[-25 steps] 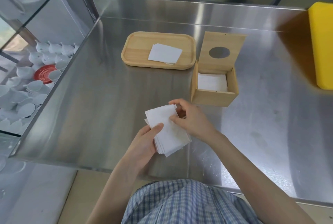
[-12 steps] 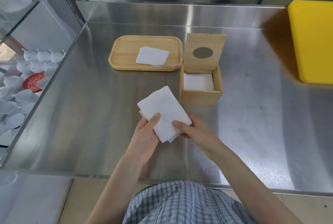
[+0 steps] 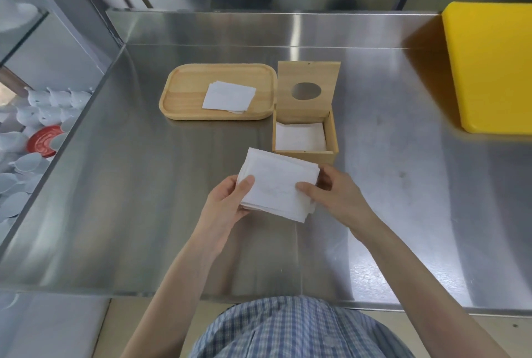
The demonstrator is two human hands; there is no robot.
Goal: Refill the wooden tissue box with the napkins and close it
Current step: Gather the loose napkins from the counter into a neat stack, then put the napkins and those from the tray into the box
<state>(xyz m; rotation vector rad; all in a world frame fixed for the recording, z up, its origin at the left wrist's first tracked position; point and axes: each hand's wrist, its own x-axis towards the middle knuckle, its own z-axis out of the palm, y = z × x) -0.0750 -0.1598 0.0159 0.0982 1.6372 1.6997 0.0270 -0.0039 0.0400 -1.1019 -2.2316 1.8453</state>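
Nearest to the camera, a blue checked shirt (image 3: 290, 329) is seen at the bottom edge. Just beyond it, a stack of white napkins (image 3: 277, 185) is held above the steel counter (image 3: 129, 199) by both hands. The left hand (image 3: 227, 205) is closed on the stack's left edge, with the thumb laid on top. The right hand (image 3: 336, 196) is closed on the right edge in the same way (its other fingers are hidden under the paper). Just behind the stack, the wooden tissue box (image 3: 305, 139) is placed on the counter, and white napkins are seen inside. Its lid (image 3: 308, 91), with a round hole, is raised upright at the back. Just left of the box, a wooden tray (image 3: 184, 98) is placed, with a few loose napkins (image 3: 229, 96) on it. A yellow board (image 3: 489, 67) is found at the far right.
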